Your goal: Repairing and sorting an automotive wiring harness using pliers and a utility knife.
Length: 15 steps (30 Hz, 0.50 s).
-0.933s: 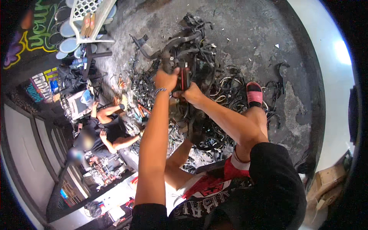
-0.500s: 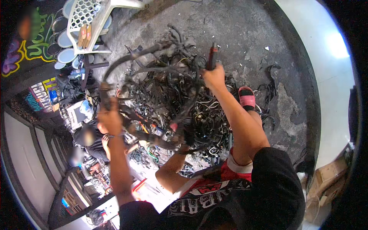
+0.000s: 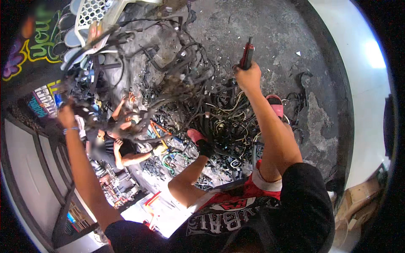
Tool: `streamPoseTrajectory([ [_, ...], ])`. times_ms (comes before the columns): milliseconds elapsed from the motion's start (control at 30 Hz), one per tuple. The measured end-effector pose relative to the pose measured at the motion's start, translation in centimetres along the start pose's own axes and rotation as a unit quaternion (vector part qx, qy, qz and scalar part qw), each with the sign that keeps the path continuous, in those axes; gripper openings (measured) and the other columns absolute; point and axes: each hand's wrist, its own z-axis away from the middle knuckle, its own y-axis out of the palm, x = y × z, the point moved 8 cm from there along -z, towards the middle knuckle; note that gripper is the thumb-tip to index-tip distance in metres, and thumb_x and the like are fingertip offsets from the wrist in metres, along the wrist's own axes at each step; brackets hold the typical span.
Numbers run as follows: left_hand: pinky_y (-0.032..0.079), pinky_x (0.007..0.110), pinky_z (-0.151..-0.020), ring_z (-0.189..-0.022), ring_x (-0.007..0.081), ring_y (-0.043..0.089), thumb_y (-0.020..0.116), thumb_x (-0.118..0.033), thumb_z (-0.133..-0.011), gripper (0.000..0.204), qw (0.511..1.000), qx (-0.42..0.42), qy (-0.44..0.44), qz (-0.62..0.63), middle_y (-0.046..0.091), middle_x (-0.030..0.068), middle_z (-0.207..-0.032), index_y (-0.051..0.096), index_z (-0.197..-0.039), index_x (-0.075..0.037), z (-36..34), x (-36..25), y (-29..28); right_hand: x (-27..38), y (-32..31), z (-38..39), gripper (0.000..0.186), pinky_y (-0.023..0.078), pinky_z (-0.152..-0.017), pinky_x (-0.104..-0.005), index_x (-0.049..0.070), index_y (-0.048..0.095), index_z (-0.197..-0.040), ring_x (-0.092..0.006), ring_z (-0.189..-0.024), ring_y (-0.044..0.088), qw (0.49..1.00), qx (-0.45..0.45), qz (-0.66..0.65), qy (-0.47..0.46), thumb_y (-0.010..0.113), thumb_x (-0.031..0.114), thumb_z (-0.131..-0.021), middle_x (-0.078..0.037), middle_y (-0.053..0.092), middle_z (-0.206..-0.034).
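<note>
My left hand [image 3: 67, 114] is raised at the far left, its fingers closed around one end of a dark wiring harness [image 3: 192, 80]. The harness is blurred and sprawls across the view, with branches reaching up past the white chair. In my right hand [image 3: 249, 78] is a red-and-black hand tool [image 3: 247, 55], gripped upright with its narrow tip pointing away from me. The exact kind of tool cannot be made out. Below both hands a heap of cut wires and cables [image 3: 230, 135] covers the floor between my feet.
A white plastic chair [image 3: 89, 19] stands at the far left. Another person [image 3: 112, 147] sits low at the left, beside a long orange-handled tool [image 3: 160, 128]. A white surface [image 3: 168, 215] lies near my left knee. Wooden boxes [image 3: 363, 196] sit at the lower right.
My left hand has swung left and slightly up, pulling the harness out into a wider spread. My right hand with the tool has shifted slightly to the right. My left foot now shows.
</note>
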Motion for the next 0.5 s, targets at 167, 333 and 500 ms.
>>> streamPoseTrajectory([
  [167,0.039,0.03,-0.051,-0.048,0.0149,0.049,0.065,-0.037,-0.068,0.038,0.976,0.166,-0.125,0.072,0.052,0.0038,-0.051,0.058,-0.054,-0.002,11.8,1.4,14.9,0.4,1.1,0.7,0.021,0.042,-0.062,-0.034,-0.001,0.052,-0.074,-0.0247,-0.066,0.055,0.998,0.017,0.043,-0.041,0.065,0.012,-0.065,-0.013,0.057,-0.069],
  [333,0.035,0.027,-0.037,-0.037,0.0133,0.044,0.068,-0.017,-0.067,0.02,0.875,0.247,-0.202,0.365,0.051,0.0036,-0.053,0.053,-0.066,-0.003,23.4,-5.2,22.4,-0.5,1.1,0.9,0.022,0.042,-0.057,-0.0338,-0.001,0.05,-0.074,-0.0242,-0.059,0.054,0.999,-0.002,0.04,-0.025,0.065,0.012,-0.065,-0.014,0.055,-0.064],
  [500,0.036,0.027,-0.042,-0.043,0.0147,0.043,0.059,-0.018,-0.077,0.016,0.579,0.322,-0.495,0.562,0.045,0.0035,-0.054,0.048,-0.081,-0.007,34.0,-3.8,25.6,0.4,2.9,2.2,0.021,0.041,-0.056,-0.0331,-0.002,0.05,-0.074,-0.0252,-0.056,0.053,0.996,-0.003,0.075,-0.047,0.063,0.011,-0.065,-0.014,0.054,-0.063],
])
